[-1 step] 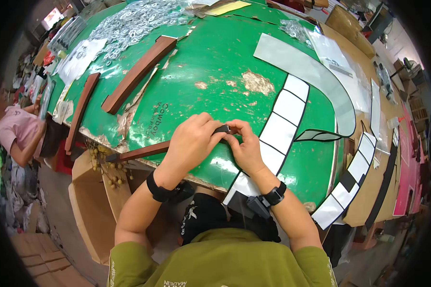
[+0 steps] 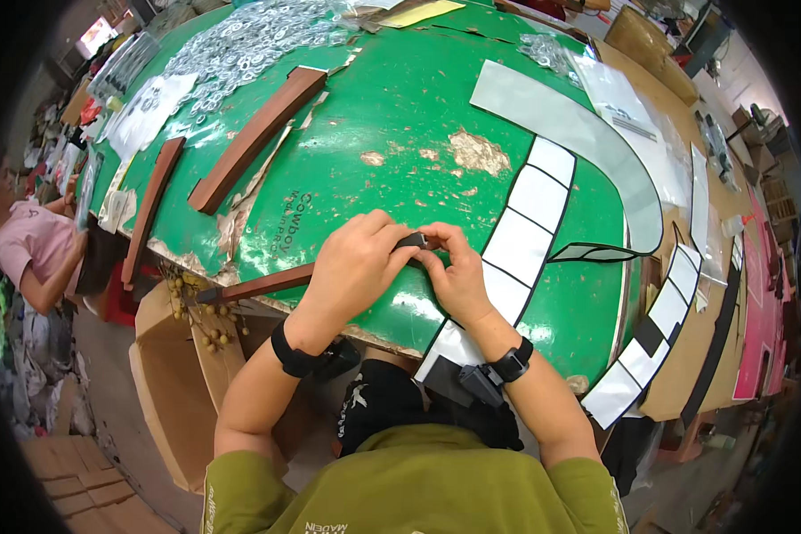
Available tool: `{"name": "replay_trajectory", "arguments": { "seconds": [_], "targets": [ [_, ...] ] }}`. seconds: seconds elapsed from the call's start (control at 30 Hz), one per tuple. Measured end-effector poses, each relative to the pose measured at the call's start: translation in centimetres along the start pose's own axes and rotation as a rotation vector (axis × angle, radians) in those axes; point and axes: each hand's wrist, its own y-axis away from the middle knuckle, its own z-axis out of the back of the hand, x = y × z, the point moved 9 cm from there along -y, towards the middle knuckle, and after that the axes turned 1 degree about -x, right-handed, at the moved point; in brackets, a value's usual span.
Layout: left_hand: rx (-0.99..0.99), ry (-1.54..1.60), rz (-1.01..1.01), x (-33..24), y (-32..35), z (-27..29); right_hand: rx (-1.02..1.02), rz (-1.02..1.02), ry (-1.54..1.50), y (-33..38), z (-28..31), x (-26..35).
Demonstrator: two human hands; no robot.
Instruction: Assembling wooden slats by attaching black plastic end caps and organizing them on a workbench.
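A long, narrow brown strip [image 2: 271,282] with dark ends lies slantwise across the near edge of the green table. My left hand [image 2: 354,258] is closed over its right part, knuckles up, fingers hiding much of it. The dark right end [image 2: 412,240] shows between my hands. My right hand [image 2: 458,271] pinches at that end with thumb and forefinger, close to my left fingertips. Beside my right hand runs a white panelled strip with black edging [image 2: 518,233], passing under my right forearm. What exactly sits between the right fingertips is too small to tell.
More brown strips, apparently bundled [image 2: 262,138], lie at the left, near a heap of metal rings [image 2: 249,49]. A pale grey band [image 2: 587,133] curves at the right beside another panelled strip [image 2: 650,334]. An open cardboard box [image 2: 165,374] stands below the table; a person [image 2: 40,245] is far left.
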Motion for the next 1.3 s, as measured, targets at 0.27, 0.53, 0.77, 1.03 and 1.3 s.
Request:
{"name": "replay_trajectory", "arguments": {
  "seconds": [0.27,0.53,0.77,1.03,1.3],
  "targets": [
    [-0.063,0.018,0.032,-0.6,-2.1,3.4,0.012,0.045,0.023,-0.1,-0.2,0.6],
    [0.032,0.006,0.116,0.3,-0.4,0.9,0.042,0.016,-0.022,0.0,-0.3,0.2],
    [0.042,0.095,0.192,1.2,-0.3,0.5,0.031,0.022,-0.038,-0.1,-0.3,0.3],
    [0.034,0.087,0.156,0.9,-0.6,0.4,0.026,0.050,-0.022,-0.1,-0.2,0.4],
    [0.016,0.073,0.098,0.5,-0.4,0.3,0.021,0.042,-0.032,-0.1,-0.2,0.4]
  ]
}}
